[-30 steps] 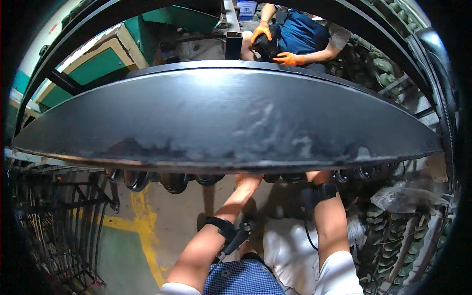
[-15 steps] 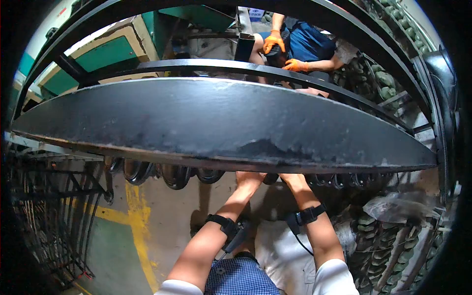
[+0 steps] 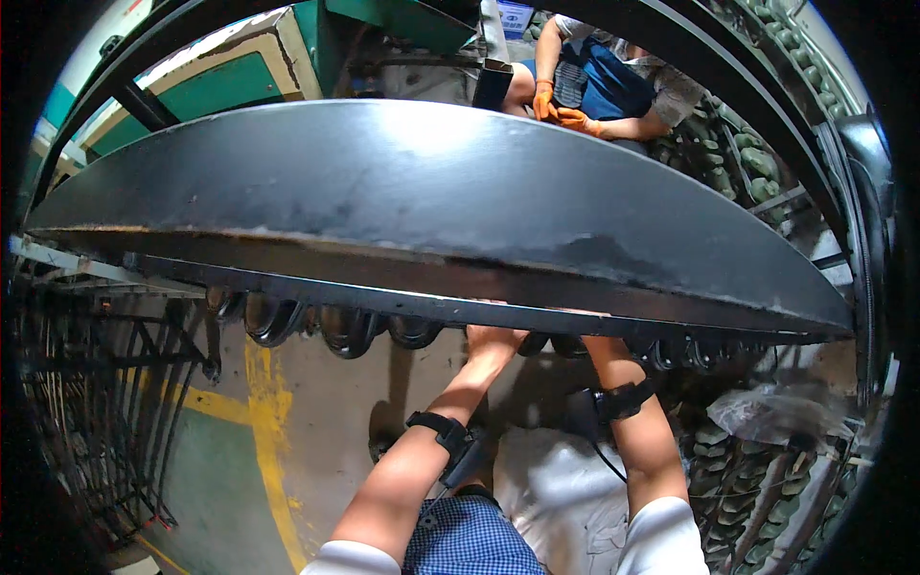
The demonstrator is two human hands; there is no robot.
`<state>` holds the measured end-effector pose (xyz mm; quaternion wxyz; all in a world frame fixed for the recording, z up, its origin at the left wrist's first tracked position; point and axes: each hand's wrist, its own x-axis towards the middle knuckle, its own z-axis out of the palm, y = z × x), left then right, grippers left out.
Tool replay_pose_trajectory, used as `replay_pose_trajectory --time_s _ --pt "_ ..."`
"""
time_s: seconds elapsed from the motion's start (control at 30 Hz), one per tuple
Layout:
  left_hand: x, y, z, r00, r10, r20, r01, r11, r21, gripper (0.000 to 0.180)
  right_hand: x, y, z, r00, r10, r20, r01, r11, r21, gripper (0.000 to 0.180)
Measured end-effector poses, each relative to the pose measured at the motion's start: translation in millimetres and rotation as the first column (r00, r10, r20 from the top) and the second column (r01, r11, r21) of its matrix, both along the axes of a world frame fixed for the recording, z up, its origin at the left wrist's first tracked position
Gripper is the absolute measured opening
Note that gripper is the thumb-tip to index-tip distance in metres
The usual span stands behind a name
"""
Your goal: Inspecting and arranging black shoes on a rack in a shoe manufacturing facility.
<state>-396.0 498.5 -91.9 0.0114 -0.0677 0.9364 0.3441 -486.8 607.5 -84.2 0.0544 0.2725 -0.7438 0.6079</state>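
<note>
My left hand (image 3: 494, 341) and my right hand (image 3: 602, 349) reach in under a wide dark metal shelf (image 3: 402, 182) of a black rack. Only the wrists and the backs near them show; the shelf's front edge hides the fingers, so whether either hand holds something cannot be seen. Between the two wrists sits a dark rounded thing (image 3: 551, 345). To the left of my left hand, glossy black rounded objects like shoe toes (image 3: 347, 331) jut out in a row below the edge. Smaller shiny black ones (image 3: 661, 355) continue to the right of my right hand.
Beyond the shelf, a person with orange gloves (image 3: 565, 115) sits holding a dark sole-like piece (image 3: 569, 84). Green-and-cream cabinet panels (image 3: 220, 91) stand far left. Black metal frames (image 3: 125, 383) are at left, racks of green-grey objects (image 3: 757, 498) at right. A pale sack (image 3: 556, 489) lies below.
The shelf appears tilted, with more of its underside edge showing. My right forearm has shifted right, and the left slightly. The other person's gloved hands have come together.
</note>
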Motion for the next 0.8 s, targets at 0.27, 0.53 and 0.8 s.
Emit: replay_pose_trajectory --time_s 0.27,0.53,0.8 --pt "-4 20 5 0.978 0.109 -0.178 -0.091 0.990 0.108 0.075 29 47 22 0.984 -0.177 0.017 0.112 0.689 0.716 0.026" --pt "-3 6 15 0.985 0.119 -0.128 -0.109 0.991 0.079 0.090 36 22 43 0.935 -0.351 -0.044 0.325 0.805 0.497 0.036" --pt "2 -2 13 0.977 0.132 -0.167 -0.123 0.991 0.060 0.090 27 5 88 0.829 -0.417 0.371 0.122 0.784 0.609 0.019"
